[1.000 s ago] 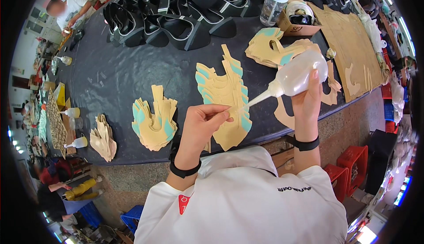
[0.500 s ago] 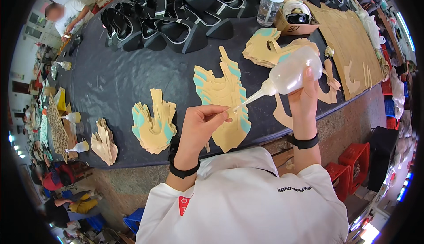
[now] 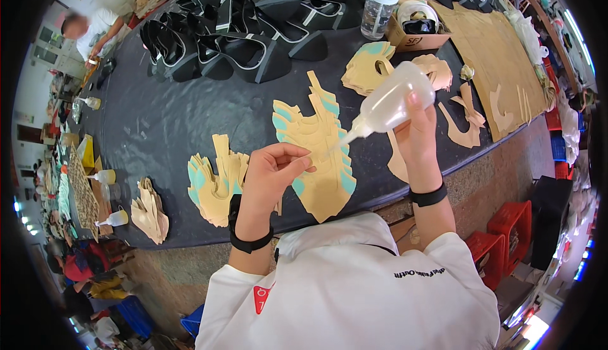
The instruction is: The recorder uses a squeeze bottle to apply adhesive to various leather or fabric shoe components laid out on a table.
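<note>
My right hand (image 3: 418, 131) is wrapped round a translucent squeeze bottle (image 3: 394, 100), tilted so its narrow nozzle points down and left. The tip is over a fanned stack of tan cut-out shoe pieces (image 3: 323, 188) with pale teal edge patches. My left hand (image 3: 278, 169) is closed in a pinch at the stack's left side, just left of the nozzle tip; what lies between its fingertips is too small to make out. Left of that hand lies a smaller fanned stack of teal-patched pieces (image 3: 215, 207), partly covered by my wrist.
Black wedge-shaped shoes (image 3: 253, 52) crowd the table's far side. A clear lidded bottle (image 3: 378, 11) and small carton (image 3: 415, 36) stand far right, near a brown board (image 3: 506, 65). More tan pieces (image 3: 367, 68) lie before them. Small squeeze bottles (image 3: 115, 217) are at left; red crates (image 3: 510, 226) stand lower right.
My left hand has shifted left, away from the nozzle. My right hand and the squeeze bottle have moved left too. The view has shifted slightly.
</note>
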A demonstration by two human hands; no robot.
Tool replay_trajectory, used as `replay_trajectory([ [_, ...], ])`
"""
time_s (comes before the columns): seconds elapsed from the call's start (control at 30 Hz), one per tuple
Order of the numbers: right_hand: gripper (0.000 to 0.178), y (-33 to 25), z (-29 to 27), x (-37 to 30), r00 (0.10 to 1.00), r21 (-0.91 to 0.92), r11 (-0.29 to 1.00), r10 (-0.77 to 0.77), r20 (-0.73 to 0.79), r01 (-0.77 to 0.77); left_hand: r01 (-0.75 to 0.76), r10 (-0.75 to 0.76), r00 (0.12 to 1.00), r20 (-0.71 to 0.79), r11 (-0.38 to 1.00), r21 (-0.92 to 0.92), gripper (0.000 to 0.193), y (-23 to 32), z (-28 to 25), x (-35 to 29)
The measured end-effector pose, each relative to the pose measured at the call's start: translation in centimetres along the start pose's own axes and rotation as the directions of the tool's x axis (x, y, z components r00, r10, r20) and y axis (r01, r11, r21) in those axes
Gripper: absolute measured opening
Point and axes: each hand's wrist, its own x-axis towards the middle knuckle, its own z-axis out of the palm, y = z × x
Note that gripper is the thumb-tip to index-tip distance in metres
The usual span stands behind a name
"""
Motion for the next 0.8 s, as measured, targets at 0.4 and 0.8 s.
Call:
replay_trajectory([
  [0.4, 0.053, -3.2, -6.4, 1.5, 0.982, 0.923, 0.336, 0.038, 0.184, -0.186, -0.051, 0.169, 0.918, -0.358, 0.948, 0.315, 0.013, -2.9, -3.6, 2.1],
  [0.8, 0.05, -3.1, -9.4, -0.2, 0.986, 0.871, 0.464, 0.117, 0.12, -0.161, 0.021, -0.03, 0.978, -0.208, 0.999, -0.046, 0.013, -19.5, 4.9, 0.9],
])
